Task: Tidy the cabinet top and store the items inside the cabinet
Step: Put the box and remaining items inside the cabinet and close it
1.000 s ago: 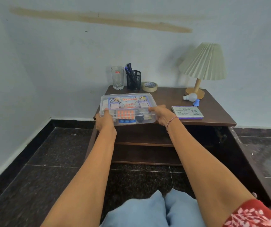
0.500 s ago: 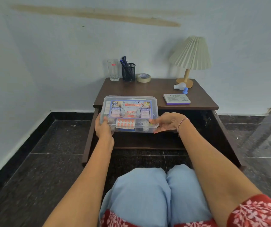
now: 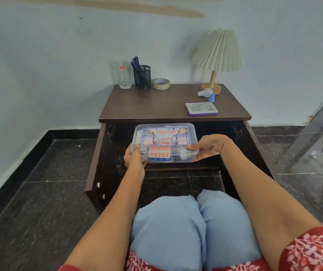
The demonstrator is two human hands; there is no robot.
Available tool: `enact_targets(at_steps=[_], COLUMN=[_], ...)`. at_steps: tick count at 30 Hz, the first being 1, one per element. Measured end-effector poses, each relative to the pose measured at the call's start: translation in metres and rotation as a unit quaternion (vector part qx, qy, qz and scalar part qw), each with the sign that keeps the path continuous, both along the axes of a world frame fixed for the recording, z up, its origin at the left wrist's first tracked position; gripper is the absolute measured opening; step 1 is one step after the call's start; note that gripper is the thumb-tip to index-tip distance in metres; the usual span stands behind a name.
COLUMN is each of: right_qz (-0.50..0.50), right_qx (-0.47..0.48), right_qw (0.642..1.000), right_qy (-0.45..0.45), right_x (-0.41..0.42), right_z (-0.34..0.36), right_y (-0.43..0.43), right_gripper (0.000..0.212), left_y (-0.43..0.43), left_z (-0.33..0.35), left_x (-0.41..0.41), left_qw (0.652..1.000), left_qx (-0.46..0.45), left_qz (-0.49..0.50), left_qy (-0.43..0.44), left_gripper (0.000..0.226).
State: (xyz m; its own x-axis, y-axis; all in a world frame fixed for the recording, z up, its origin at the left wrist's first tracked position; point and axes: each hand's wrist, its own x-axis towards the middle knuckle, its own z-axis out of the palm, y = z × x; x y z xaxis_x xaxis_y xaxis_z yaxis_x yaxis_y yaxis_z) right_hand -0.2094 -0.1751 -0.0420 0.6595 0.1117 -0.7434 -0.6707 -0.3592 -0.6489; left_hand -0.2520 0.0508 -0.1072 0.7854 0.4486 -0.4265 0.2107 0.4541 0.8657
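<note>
Clear plastic first-aid box (image 3: 165, 142), gripped by left hand (image 3: 135, 159) and right hand (image 3: 208, 146), at dark wooden cabinet shelf (image 3: 205, 168), frame centre; brown counter (image 3: 156, 106) items unstored.

- A home room, likely a bedroom corner.
- Small wooden bedside cabinet (image 3: 174, 106) against a painted wall.
- Pleated-shade lamp (image 3: 218, 53), drinking glass (image 3: 123, 74), pen holder (image 3: 142, 76) on top.
- Dark polished stone floor (image 3: 39, 202).
</note>
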Motion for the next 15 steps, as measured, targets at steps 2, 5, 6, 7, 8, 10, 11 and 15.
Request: enact_targets(at_steps=[2, 5, 6, 7, 8, 10, 11, 15], right_qz=[-0.034, -0.098, -0.115, -0.130, -0.144, -0.178, -0.194, -0.264], right_qx=[-0.011, -0.021, -0.023, -0.024, -0.025, -0.024, -0.025, -0.011], right_qw=[0.999, 0.994, 0.992, 0.990, 0.988, 0.981, 0.977, 0.952], right_qy=[-0.013, -0.037, -0.041, -0.045, -0.051, -0.073, -0.089, -0.153], right_x=[0.005, 0.015, 0.019, 0.023, 0.028, 0.037, 0.042, 0.056], right_z=[-0.008, -0.020, -0.023, -0.027, -0.031, -0.043, -0.049, -0.080], right_y=[-0.007, -0.018, -0.022, -0.024, -0.027, -0.031, -0.033, -0.045], right_gripper=[0.040, 0.040, 0.041, 0.042, 0.043, 0.044, 0.044, 0.042], left_y=[-0.010, -0.028, -0.033, -0.038, -0.042, -0.047, -0.050, -0.061], left_z=[-0.008, -0.021, -0.025, -0.029, -0.033, -0.040, -0.044, -0.058], left_x=[0.011, 0.031, 0.038, 0.047, 0.056, 0.074, 0.082, 0.106], left_qw=[1.000, 0.997, 0.996, 0.993, 0.990, 0.981, 0.975, 0.939], left_qx=[0.026, 0.064, 0.078, 0.094, 0.115, 0.163, 0.185, 0.302], left_qz=[-0.010, -0.036, -0.046, -0.054, -0.060, -0.078, -0.088, -0.116], left_qy=[0.002, 0.017, 0.028, 0.041, 0.052, 0.074, 0.082, 0.112], left_gripper=[0.036, 0.035, 0.034, 0.032, 0.030, 0.030, 0.030, 0.034])
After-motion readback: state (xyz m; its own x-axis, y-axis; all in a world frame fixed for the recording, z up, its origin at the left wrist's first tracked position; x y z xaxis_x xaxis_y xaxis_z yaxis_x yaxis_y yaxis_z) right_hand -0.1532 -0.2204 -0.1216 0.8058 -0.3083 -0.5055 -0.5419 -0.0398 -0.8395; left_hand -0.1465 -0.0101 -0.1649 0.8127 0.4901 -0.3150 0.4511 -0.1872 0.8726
